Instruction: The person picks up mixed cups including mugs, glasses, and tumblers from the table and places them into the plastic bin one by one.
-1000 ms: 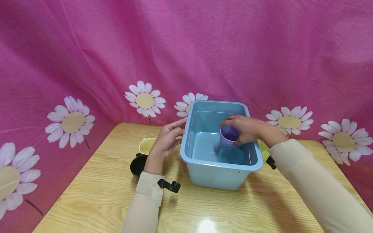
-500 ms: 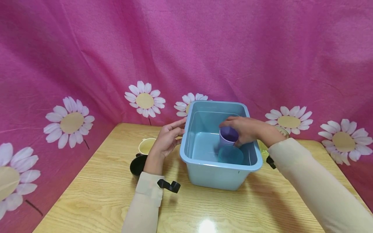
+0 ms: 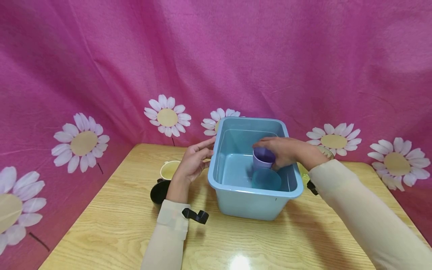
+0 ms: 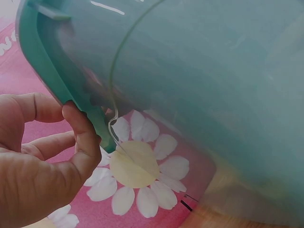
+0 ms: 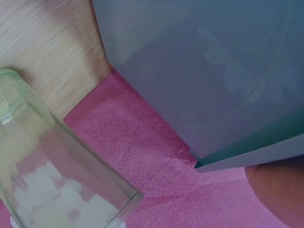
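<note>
Inside the light-blue plastic tub, a purple cup stands upright with its mouth up. My right hand reaches over the tub's right wall and grips that cup by its rim. A teal round-rimmed vessel sits in the tub just in front of the cup. On the left side my left hand holds the tub's outer rim. The left wrist view shows its thumb and fingers at the edge of the rim. In the right wrist view, only a sliver of the right hand shows past the rim.
A cream cup and a black cup stand on the wooden table by the left forearm. Right of the tub is a clear yellow-green glass, partly hidden by the right wrist in the head view. A pink flowered cloth hangs behind.
The purple cup and the right hand have shifted very slightly down and left in the head view. My left hand keeps its place at the rim.
</note>
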`<action>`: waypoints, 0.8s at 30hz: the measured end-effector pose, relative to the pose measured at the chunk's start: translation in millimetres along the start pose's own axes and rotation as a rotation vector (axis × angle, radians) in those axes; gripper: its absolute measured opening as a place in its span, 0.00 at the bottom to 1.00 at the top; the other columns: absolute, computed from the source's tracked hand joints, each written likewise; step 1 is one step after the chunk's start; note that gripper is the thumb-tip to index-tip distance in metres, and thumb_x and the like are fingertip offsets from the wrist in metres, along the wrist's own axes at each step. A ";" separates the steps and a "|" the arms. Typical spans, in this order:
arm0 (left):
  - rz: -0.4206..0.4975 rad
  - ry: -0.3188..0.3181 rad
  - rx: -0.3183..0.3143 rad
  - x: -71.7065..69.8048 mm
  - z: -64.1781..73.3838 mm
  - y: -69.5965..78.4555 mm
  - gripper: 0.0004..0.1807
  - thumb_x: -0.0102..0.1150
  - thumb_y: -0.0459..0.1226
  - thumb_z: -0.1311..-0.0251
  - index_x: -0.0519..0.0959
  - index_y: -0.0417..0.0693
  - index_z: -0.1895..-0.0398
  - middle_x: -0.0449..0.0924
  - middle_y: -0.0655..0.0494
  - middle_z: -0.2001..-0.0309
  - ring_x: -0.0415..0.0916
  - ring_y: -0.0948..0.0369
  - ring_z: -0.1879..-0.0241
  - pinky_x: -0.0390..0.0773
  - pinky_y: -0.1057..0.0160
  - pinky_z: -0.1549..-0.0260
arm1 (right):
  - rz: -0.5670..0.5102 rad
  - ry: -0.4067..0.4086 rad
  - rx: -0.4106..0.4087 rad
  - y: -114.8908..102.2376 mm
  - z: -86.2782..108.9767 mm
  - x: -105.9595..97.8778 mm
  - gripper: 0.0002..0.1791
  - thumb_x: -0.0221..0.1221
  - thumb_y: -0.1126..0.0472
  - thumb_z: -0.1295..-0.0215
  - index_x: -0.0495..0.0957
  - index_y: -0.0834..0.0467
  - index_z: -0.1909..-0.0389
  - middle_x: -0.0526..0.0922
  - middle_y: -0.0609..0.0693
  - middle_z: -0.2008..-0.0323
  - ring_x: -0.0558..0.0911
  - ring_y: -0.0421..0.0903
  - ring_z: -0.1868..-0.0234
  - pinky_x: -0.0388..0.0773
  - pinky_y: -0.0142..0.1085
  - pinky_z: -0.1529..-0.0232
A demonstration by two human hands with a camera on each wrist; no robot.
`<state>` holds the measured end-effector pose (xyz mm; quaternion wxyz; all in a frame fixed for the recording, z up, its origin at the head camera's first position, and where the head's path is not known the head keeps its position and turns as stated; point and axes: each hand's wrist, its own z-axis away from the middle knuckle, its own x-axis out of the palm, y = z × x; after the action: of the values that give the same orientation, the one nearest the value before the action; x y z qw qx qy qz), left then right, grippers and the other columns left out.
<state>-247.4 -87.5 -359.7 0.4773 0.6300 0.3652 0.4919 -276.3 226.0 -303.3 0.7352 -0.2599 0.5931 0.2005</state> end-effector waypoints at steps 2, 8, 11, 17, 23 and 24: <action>-0.004 0.001 -0.002 0.0 -0.1 -0.4 0.27 0.49 0.26 0.32 0.74 0.43 0.29 0.76 0.41 0.36 0.80 0.58 0.55 0.85 0.61 0.58 | -0.003 -0.001 0.003 -0.1 0.0 0.1 0.48 0.78 0.63 0.52 0.69 0.49 0.27 0.72 0.56 0.31 0.72 0.63 0.33 0.76 0.65 0.42; -0.011 0.000 0.000 0.6 -0.7 -0.5 0.27 0.49 0.27 0.32 0.74 0.43 0.29 0.75 0.40 0.35 0.80 0.58 0.56 0.85 0.62 0.60 | -0.007 0.014 -0.026 -0.7 1.3 -0.5 0.47 0.78 0.63 0.53 0.71 0.50 0.28 0.75 0.56 0.33 0.74 0.62 0.35 0.76 0.64 0.42; -0.005 0.002 0.002 1.1 -0.5 0.1 0.27 0.49 0.26 0.32 0.74 0.43 0.29 0.76 0.40 0.36 0.80 0.59 0.57 0.85 0.63 0.61 | -0.005 0.016 -0.033 -0.5 1.6 -0.7 0.47 0.78 0.63 0.52 0.71 0.50 0.28 0.74 0.56 0.33 0.74 0.63 0.35 0.76 0.64 0.42; -0.002 0.006 0.002 1.0 -0.4 -0.5 0.27 0.49 0.26 0.32 0.73 0.42 0.29 0.75 0.39 0.36 0.80 0.59 0.57 0.85 0.63 0.61 | 0.001 0.005 -0.021 -0.6 1.4 -0.8 0.46 0.77 0.63 0.51 0.70 0.50 0.27 0.73 0.56 0.31 0.73 0.63 0.34 0.74 0.66 0.41; 0.003 0.004 0.002 0.2 -0.9 -0.8 0.27 0.48 0.25 0.31 0.73 0.42 0.29 0.75 0.39 0.35 0.80 0.59 0.57 0.85 0.63 0.61 | -0.011 0.022 -0.033 -1.7 2.6 -1.6 0.45 0.77 0.63 0.50 0.71 0.51 0.28 0.72 0.58 0.31 0.72 0.63 0.33 0.74 0.66 0.41; 0.003 0.002 0.003 0.0 -0.9 -0.8 0.27 0.48 0.25 0.31 0.73 0.42 0.29 0.75 0.39 0.35 0.80 0.59 0.57 0.85 0.63 0.61 | -0.012 0.027 -0.035 -2.3 3.0 -1.9 0.45 0.77 0.63 0.50 0.71 0.51 0.28 0.72 0.58 0.31 0.72 0.64 0.33 0.74 0.66 0.41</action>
<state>-248.2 -87.1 -360.4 0.4754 0.6307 0.3655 0.4926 -273.0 226.2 -300.6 0.7237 -0.2787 0.5979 0.2030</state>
